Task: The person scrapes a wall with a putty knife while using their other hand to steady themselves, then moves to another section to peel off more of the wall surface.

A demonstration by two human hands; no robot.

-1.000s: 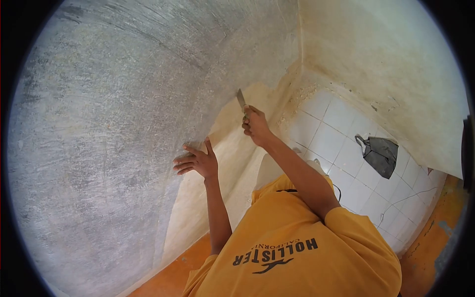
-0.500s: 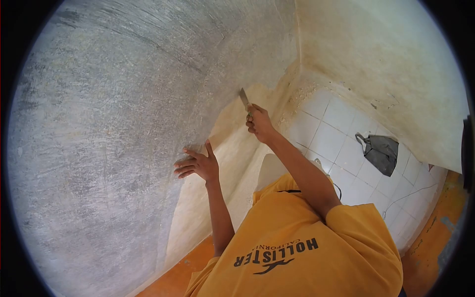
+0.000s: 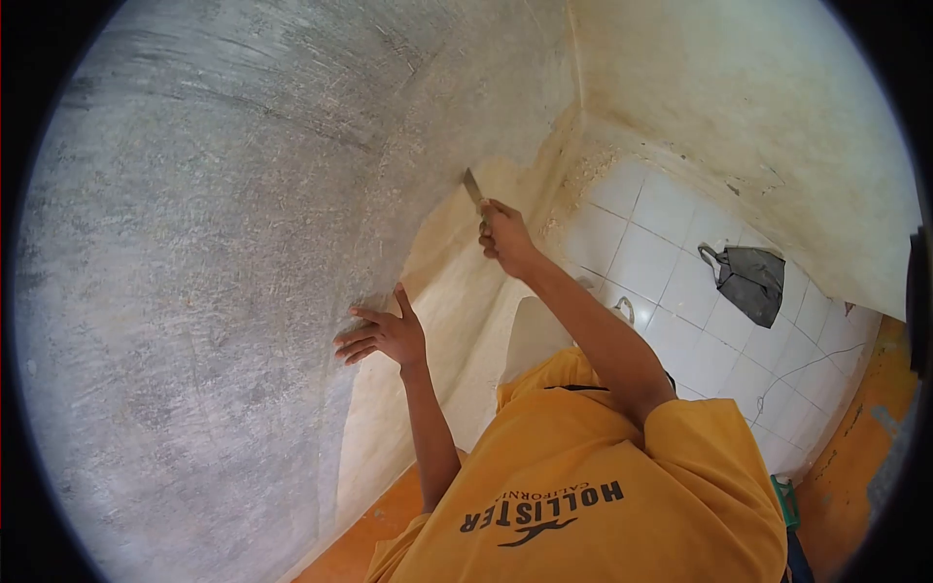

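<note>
My right hand [image 3: 505,236] is closed around the handle of a scraper [image 3: 473,185], its flat metal blade pointing up to the wall. The blade's tip meets the border between the rough grey wall surface [image 3: 233,272] and a smoother cream-coloured patch [image 3: 476,233]. Lower and to the left, my left hand [image 3: 387,335] lies against the wall with fingers spread, holding nothing. It rests near the same border, mostly over the grey part.
A dark grey bag [image 3: 753,284] with a handle lies on the white tiled floor [image 3: 671,262]. Crumbs of debris [image 3: 593,175] gather in the wall corner. A thin cable [image 3: 797,374] crosses the tiles. An orange floor strip [image 3: 846,466] runs along the lower right.
The view has shifted slightly. The scraper and my right hand remain at the border, and my left hand stays spread on the wall. A green object now shows at lower right.
</note>
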